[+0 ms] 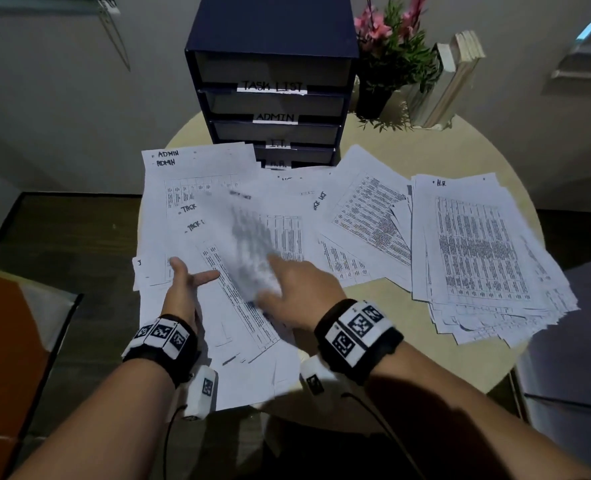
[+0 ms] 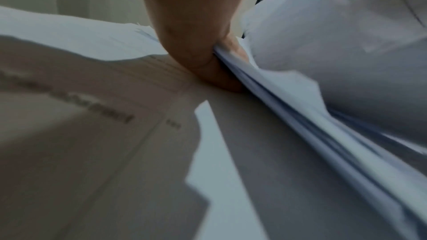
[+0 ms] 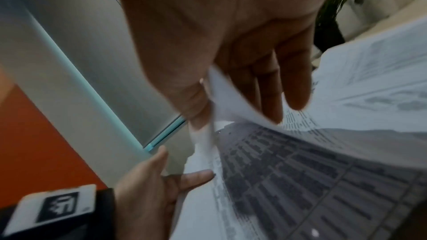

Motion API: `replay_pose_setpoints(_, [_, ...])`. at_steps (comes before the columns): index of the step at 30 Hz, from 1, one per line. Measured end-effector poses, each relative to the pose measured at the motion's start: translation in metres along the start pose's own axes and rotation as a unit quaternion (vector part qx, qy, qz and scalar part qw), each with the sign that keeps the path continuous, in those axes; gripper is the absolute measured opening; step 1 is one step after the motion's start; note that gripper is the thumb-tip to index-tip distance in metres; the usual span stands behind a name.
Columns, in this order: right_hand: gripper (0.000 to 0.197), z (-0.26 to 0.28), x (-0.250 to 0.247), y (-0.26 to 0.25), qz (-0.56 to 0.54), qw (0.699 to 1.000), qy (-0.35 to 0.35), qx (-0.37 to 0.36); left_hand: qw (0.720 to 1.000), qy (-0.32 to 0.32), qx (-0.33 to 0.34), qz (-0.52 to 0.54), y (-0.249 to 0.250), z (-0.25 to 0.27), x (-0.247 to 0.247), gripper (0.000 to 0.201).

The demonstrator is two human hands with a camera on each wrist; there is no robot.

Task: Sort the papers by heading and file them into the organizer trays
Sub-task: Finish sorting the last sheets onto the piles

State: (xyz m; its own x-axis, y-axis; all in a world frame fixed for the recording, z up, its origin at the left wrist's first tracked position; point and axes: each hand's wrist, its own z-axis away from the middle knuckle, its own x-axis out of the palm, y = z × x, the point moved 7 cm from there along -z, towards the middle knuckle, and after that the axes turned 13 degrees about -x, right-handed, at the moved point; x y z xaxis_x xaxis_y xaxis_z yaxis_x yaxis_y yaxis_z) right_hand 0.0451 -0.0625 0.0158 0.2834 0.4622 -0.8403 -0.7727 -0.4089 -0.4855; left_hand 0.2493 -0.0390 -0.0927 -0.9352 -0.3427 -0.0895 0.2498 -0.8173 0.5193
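Note:
A dark blue organizer (image 1: 273,39) at the table's far side has trays labelled TASK LIST, ADMIN, I.T. and H.R. Loose printed papers cover the table. Sheets headed ADMIN (image 1: 169,157) lie far left, and an H.R. stack (image 1: 477,244) lies on the right. My right hand (image 1: 270,278) pinches the near corner of one sheet (image 1: 245,237), which is lifted and blurred. The right wrist view shows that corner (image 3: 242,101) between thumb and fingers. My left hand (image 1: 193,271) rests on the near-left papers with thumb and forefinger spread. In the left wrist view, sheet edges press against its thumb (image 2: 196,52).
A potted plant with pink flowers (image 1: 391,46) and leaning books (image 1: 457,74) stand at the far right of the round beige table (image 1: 408,341). An orange surface (image 1: 3,341) lies to my left and a grey seat (image 1: 571,341) to my right.

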Motion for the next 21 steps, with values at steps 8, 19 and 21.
replay_pose_setpoints(8, [0.069,0.002,-0.014,0.152,0.076,0.970,0.013,0.232,0.991,0.095,0.030,-0.089,0.004,-0.012,-0.011,0.061])
replay_pose_setpoints(19, [0.092,-0.022,-0.020,0.192,0.127,0.956,-0.041,0.263,0.977,0.133,0.090,-0.139,0.006,-0.012,-0.016,0.037])
replay_pose_setpoints(21, [0.086,-0.022,-0.021,0.192,0.148,0.958,-0.026,0.245,0.975,0.140,0.093,-0.145,0.007,-0.012,-0.018,0.029])
